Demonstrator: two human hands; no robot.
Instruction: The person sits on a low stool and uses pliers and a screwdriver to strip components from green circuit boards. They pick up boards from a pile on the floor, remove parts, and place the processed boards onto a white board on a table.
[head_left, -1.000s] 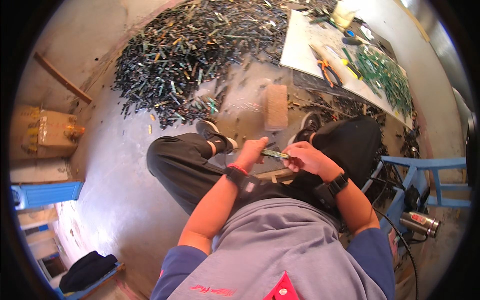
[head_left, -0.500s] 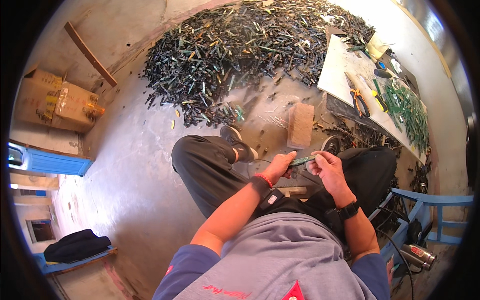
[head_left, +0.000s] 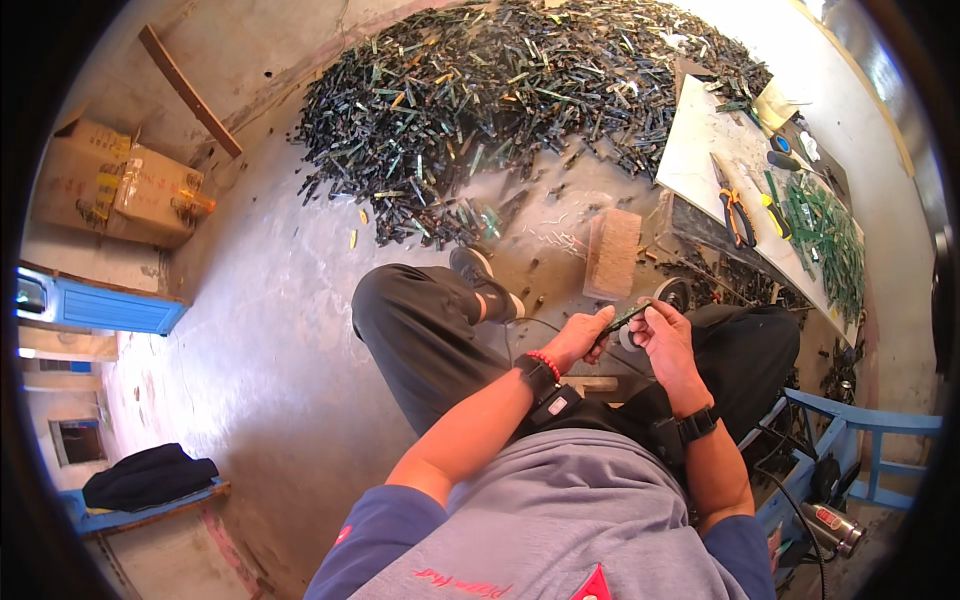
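Observation:
Between my hands, in front of my lap, is a narrow dark green strip [head_left: 627,316] that looks like a piece of circuit board. My left hand [head_left: 580,338] grips its lower left end. The fingers of my right hand [head_left: 667,340] pinch the upper right end, so the strip slants up to the right. Just beneath the strip a round grey thing [head_left: 630,338] shows in part; its kind is unclear. A thin dark cable [head_left: 540,321] curves past my left hand. Beyond both hands a reddish brick [head_left: 612,254] rests on the floor.
A large heap of dark strips [head_left: 480,110] spreads ahead. At right, a pale board [head_left: 690,145] bears orange-handled pliers [head_left: 738,215], a yellow-handled tool [head_left: 776,217] and green strips [head_left: 825,240]. Blue metal frame [head_left: 870,425] and steel flask [head_left: 835,528] stand lower right; cardboard boxes [head_left: 120,190] at left.
The strip has tipped more steeply, its right end rising and its left end lowering. My hands have drawn slightly closer together, both still holding it. The whole view has shifted a little.

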